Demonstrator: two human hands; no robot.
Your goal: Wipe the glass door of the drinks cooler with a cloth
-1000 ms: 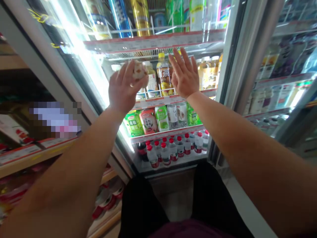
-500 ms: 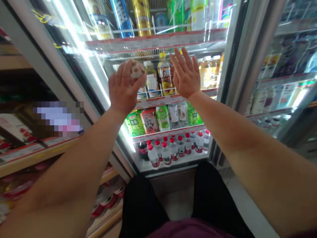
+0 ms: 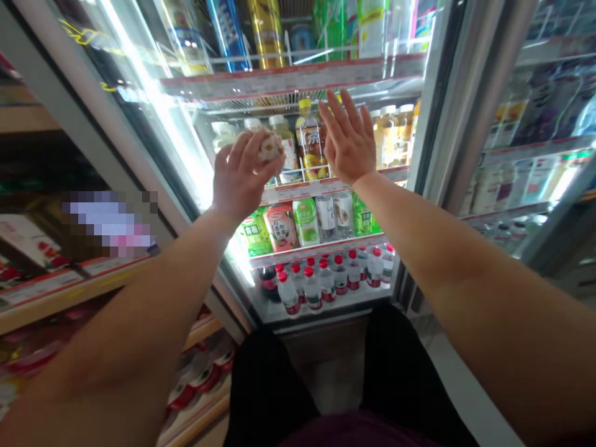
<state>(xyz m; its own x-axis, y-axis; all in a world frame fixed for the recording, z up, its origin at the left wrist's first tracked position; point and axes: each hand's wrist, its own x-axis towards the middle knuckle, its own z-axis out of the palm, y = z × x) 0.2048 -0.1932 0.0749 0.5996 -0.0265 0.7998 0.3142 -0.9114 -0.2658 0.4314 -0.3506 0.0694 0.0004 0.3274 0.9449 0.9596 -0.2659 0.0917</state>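
Observation:
Both my arms reach into an open drinks fridge. My left hand [image 3: 239,177] is closed around a small pale, brown-speckled object [image 3: 270,148], perhaps a crumpled cloth, held up before the white-capped bottles [image 3: 284,146] of the middle shelf. My right hand [image 3: 348,139] is open, fingers spread and pointing up, in front of a yellow-capped tea bottle [image 3: 311,139] and touching nothing I can see.
The fridge door [image 3: 139,112] stands open on the left, glaring with light. Tall cans [image 3: 265,31] fill the top shelf, green and pink cartons [image 3: 279,226] a lower one, red-capped water bottles [image 3: 326,279] the bottom. A shop shelf [image 3: 56,292] is at left, another closed fridge [image 3: 535,124] at right.
My left hand has shifted a little to the right and down with the pale object, uncovering bottles at the shelf's left end. My right hand has stayed in place.

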